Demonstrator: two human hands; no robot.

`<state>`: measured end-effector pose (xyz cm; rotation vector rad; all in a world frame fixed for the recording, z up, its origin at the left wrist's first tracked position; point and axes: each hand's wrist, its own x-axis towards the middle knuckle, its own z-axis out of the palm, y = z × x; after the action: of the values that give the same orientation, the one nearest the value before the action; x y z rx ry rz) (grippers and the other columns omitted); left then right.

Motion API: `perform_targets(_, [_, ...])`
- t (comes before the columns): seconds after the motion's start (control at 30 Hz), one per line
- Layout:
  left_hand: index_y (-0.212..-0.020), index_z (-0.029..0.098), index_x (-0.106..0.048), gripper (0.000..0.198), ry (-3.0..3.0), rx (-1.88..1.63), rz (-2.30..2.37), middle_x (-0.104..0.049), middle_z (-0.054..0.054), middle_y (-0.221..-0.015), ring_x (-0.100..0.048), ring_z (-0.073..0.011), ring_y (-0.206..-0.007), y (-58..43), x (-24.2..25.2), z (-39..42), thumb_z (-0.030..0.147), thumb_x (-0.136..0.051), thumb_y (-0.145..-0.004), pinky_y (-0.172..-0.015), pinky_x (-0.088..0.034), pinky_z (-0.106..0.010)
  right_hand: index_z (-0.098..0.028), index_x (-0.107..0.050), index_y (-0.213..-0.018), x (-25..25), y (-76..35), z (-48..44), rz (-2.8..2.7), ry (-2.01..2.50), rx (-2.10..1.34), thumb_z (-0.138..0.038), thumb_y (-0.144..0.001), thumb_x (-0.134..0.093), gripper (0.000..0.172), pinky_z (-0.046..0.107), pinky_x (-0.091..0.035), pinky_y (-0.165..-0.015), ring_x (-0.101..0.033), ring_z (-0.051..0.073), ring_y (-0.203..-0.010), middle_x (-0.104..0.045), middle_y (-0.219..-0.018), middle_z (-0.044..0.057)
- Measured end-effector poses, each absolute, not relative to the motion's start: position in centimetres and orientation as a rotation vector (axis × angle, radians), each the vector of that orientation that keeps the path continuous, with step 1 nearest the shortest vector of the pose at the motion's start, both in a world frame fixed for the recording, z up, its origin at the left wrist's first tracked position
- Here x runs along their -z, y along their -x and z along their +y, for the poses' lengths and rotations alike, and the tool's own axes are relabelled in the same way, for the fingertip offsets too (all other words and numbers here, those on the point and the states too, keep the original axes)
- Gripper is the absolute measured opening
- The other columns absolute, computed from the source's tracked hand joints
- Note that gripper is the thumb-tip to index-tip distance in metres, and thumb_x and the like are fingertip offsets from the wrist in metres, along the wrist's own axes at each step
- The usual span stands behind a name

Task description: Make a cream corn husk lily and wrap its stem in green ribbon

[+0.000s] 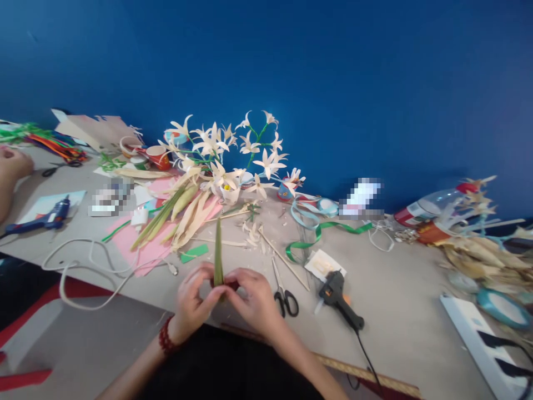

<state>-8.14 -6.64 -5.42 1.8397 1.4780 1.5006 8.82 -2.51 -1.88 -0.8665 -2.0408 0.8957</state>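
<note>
Both hands meet at the table's near edge around a narrow green corn husk leaf [219, 253], which points upward from between the fingertips. My left hand [195, 291], with a red bead bracelet at the wrist, pinches its lower end from the left. From the right, my right hand [252, 294] pinches the same end with thumb and fingers. The leaf's bottom is hidden by the fingers. Just right of my right hand lie black-handled scissors [285, 300]. Ahead and to the left, a pile of pale and green husks [191, 216] rests on pink paper [125, 244].
White husk flowers [214, 139] stand by the blue wall. A black glue gun [341, 300], green ribbon [306, 244] and a power strip [478, 339] lie rightward. Leftward are a white cable [66, 278], a blue glue gun [54, 216] and another person's hand [14, 164].
</note>
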Motion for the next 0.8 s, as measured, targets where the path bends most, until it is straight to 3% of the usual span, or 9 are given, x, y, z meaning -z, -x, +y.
perform_targets(0.13, [-0.078, 0.02, -0.057, 0.016, -1.624, -1.237, 1.357, -0.06, -0.003, -0.077, -0.06, -0.0169, -0.072, 6.9, 3.9, -4.8, 0.03, -0.057, -0.09, -0.066, -0.051, -0.028, -0.019, -0.065, -0.078, 1.8, -10.4, -2.5, -1.911, 0.999, -1.058, -0.027, -0.089, -0.058, 0.016, 0.023, -0.048, -0.065, -0.063, 0.014, -0.065, -0.068, -0.07, 0.001])
perform_targets(0.27, [-0.072, 0.02, -0.052, 0.022, -1.766, -1.069, 1.281, -0.054, -0.001, -0.073, -0.055, -0.0153, -0.071, 5.9, 1.9, -3.3, 0.03, -0.054, -0.091, -0.068, -0.046, -0.027, -0.018, -0.062, -0.073, 1.8, -12.1, -2.3, -1.734, 1.084, -1.286, -0.025, -0.087, -0.053, 0.018, 0.019, -0.045, -0.053, -0.059, 0.012, -0.057, -0.063, -0.062, -0.001])
perform_targets(0.47, [-0.072, 0.02, -0.046, 0.021, -2.022, -0.921, 1.259, -0.049, 0.001, -0.071, -0.048, -0.0137, -0.066, 4.3, 0.2, -2.2, 0.022, -0.047, -0.094, -0.063, -0.039, -0.025, -0.019, -0.062, -0.072, 1.9, -13.7, -2.2, -1.848, 1.248, -0.981, -0.02, -0.085, -0.053, 0.015, 0.021, -0.043, -0.058, -0.055, 0.012, -0.059, -0.063, -0.064, -0.001])
perform_targets(0.8, [-0.07, 0.021, -0.044, 0.018, -2.015, -0.716, 1.288, -0.049, 0.002, -0.069, -0.049, -0.0142, -0.064, 3.1, 0.2, -1.5, 0.02, -0.049, -0.087, -0.058, -0.036, -0.025, -0.019, -0.059, -0.071, 2.5, -14.9, -1.9, -1.714, 1.292, -1.116, -0.021, -0.084, -0.054, 0.014, 0.019, -0.041, -0.053, -0.057, 0.012, -0.054, -0.063, -0.059, -0.002])
